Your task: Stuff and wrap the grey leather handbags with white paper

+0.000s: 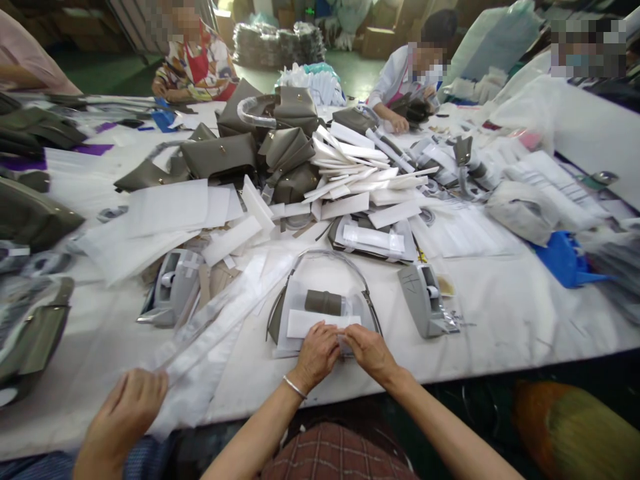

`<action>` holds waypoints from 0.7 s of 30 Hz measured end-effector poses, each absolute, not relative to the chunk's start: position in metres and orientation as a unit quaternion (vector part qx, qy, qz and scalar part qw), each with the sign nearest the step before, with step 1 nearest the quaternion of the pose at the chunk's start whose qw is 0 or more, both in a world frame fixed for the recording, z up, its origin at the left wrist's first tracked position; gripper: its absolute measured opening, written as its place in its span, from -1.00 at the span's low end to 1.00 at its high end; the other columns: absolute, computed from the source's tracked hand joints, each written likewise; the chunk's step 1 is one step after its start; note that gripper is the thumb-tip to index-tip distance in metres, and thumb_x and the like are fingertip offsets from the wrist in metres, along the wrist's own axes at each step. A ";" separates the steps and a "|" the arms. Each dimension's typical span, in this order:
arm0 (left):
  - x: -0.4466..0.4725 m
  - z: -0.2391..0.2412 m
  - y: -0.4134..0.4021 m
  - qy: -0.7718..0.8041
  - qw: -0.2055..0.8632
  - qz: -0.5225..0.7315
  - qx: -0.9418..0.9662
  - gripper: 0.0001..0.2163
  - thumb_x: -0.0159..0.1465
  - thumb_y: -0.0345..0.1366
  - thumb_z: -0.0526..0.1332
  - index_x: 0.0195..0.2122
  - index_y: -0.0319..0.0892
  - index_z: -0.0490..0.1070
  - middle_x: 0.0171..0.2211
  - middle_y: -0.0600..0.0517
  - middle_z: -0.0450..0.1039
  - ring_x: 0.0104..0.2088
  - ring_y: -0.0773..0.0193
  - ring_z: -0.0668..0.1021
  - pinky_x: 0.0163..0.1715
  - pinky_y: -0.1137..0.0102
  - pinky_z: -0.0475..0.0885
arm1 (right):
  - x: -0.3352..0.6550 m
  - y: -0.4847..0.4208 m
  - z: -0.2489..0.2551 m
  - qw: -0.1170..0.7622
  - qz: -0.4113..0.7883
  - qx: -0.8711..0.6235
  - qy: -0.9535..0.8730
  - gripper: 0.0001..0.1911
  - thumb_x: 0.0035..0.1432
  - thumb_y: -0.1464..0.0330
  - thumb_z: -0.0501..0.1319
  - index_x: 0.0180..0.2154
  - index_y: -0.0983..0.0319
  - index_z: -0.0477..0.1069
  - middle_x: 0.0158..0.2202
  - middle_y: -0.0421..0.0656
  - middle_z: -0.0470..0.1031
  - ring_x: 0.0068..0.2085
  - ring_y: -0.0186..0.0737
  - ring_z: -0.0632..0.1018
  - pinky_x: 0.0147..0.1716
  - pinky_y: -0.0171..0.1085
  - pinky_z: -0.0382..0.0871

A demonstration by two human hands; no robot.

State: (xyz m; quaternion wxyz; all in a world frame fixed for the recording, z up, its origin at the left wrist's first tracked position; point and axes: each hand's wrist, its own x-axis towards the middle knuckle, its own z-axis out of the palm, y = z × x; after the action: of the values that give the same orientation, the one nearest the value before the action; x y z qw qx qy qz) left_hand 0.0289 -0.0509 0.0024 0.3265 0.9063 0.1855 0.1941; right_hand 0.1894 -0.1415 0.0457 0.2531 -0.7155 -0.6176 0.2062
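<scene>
Bag (324,302) sighted on the table (500,313), tape dispenser (424,300) at its three o'clock. Left hand (316,353) and right hand (371,350) meet at its six, fingers (353,332) bent; closure and grip I cannot tell.

A gap parts bag (323,302) from right dispenser (420,300); white strips (395,213) block beyond.

Handbag (323,302): smooth, leather-like; strip (306,324): matt, foam-like; tape dispenser (421,303): smooth plastic.
</scene>
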 end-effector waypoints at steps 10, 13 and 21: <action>0.048 0.006 -0.060 0.268 0.295 0.224 0.889 -0.90 0.23 -0.43 0.24 -0.39 -0.15 0.34 -0.30 0.05 0.49 -0.18 0.20 0.51 0.09 0.10 0.35 | 0.201 -0.127 0.041 0.151 0.221 -0.804 -0.531 -0.77 0.30 0.28 0.14 -0.42 0.17 0.39 -0.38 -0.21 0.46 -0.30 -0.25 0.49 -0.33 -0.31 0.22; 0.052 0.003 -0.063 0.279 0.253 0.216 0.901 -0.89 0.25 -0.43 0.21 -0.41 -0.16 0.32 -0.40 0.05 0.43 -0.25 0.19 0.48 0.02 0.13 0.39 | 0.202 -0.125 0.030 0.163 0.241 -0.820 -0.493 -0.78 0.25 0.28 0.19 -0.45 0.17 0.39 -0.40 -0.22 0.45 -0.32 -0.24 0.48 -0.34 -0.29 0.23; 0.041 -0.010 -0.061 0.159 0.154 0.273 0.936 -0.81 0.37 -0.48 0.03 -0.12 -0.15 0.38 0.02 -0.08 0.47 0.09 0.19 0.47 0.17 0.06 0.29 | 0.202 -0.119 0.026 0.173 0.272 -0.847 -0.422 -0.84 0.19 0.29 0.21 -0.44 0.15 0.40 -0.41 -0.23 0.47 -0.36 -0.24 0.48 -0.38 -0.28 0.22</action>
State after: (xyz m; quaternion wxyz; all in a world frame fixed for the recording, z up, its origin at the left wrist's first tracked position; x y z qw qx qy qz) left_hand 0.0408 -0.0613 -0.0097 0.1536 0.9362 0.1593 0.2731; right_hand 0.2017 -0.1185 0.0265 0.1726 -0.8475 -0.4216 0.2725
